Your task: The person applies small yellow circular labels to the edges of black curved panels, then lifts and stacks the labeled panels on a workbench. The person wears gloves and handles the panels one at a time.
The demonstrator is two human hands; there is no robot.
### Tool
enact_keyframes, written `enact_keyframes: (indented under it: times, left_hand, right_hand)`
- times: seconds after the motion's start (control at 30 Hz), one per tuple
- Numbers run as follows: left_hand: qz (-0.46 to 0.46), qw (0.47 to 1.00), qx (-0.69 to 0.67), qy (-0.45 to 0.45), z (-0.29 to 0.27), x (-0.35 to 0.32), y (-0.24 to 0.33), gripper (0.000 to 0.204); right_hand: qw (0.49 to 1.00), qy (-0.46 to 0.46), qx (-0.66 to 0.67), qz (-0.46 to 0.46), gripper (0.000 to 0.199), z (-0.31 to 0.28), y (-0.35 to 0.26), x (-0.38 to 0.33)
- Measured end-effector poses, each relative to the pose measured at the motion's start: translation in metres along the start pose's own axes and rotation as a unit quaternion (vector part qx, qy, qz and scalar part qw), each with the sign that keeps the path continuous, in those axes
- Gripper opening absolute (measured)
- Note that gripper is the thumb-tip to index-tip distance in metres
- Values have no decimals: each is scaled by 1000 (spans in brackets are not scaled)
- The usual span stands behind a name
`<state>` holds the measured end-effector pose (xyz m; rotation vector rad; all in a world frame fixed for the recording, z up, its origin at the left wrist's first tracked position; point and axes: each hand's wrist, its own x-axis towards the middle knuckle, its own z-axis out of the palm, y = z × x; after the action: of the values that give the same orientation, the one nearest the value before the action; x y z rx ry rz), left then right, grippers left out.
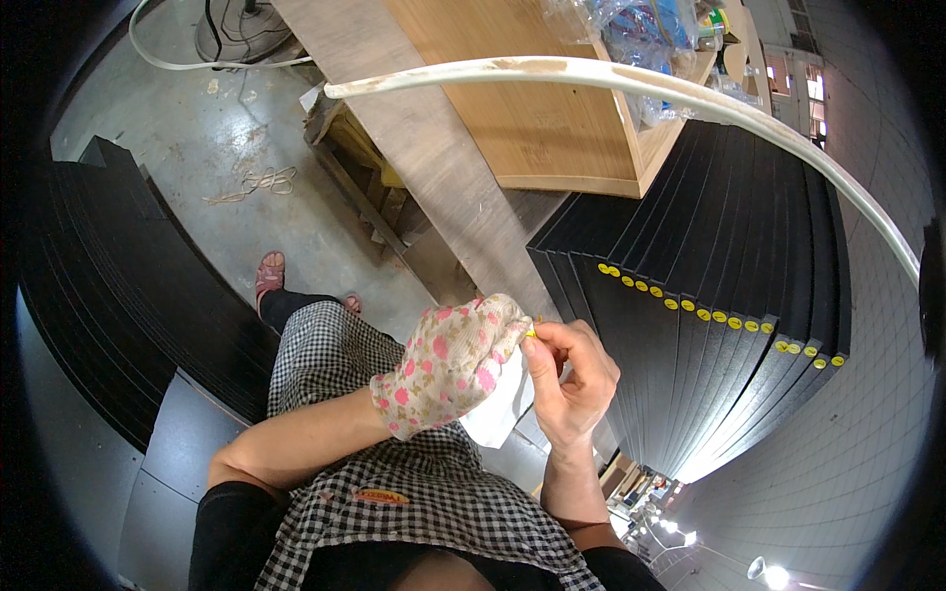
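In front of my chest my two hands meet at the fingertips. My left hand [448, 362] wears a white glove with pink flowers and is closed on a white sheet [495, 412], which hangs below it. My right hand [574, 379] is bare, its thumb and index finger pinching a small yellow sticker [531, 333] beside the gloved fingertips. The sheet's upper part is hidden behind the glove. To the right stands a row of black panels [680, 246] on edge, with round yellow stickers [702, 315] along their edges.
A wooden box [552, 128] holding plastic-wrapped items sits on a grey-brown board [414, 118]. A white tube [552, 67] arches over it. More black panels [128, 286] are stacked at left. String [261, 183] lies on the floor near a round stand base [241, 37].
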<state>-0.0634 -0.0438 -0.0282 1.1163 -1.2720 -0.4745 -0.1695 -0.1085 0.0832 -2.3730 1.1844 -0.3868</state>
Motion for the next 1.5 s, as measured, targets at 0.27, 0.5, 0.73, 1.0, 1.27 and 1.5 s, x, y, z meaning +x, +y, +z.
enact_keyframes:
  times: [0.27,0.5,0.73,1.0,1.27,1.5]
  left_hand:
    - [-40,999,-25,-27,-2,1,2,33]
    - [-87,993,-78,-24,-6,0,1,22]
    - [-97,991,-85,-19,-9,6,4,17]
    - [-71,996,-51,-12,-14,9,4,18]
    - [-142,987,-50,-60,-14,11,5,20]
    - [-113,991,11,-72,-23,22,2,17]
  right_hand:
    - [993,21,96,63,13,4,5,-5]
    - [998,-13,48,26,21,-1,3,-1]
    - [999,26,21,5,18,2,-2,0]
    - [997,56,11,-43,16,6,-1,-1]
    - [998,55,5,-43,12,3,3,-4]
    - [966,130,184,127,19,8,7,-3]
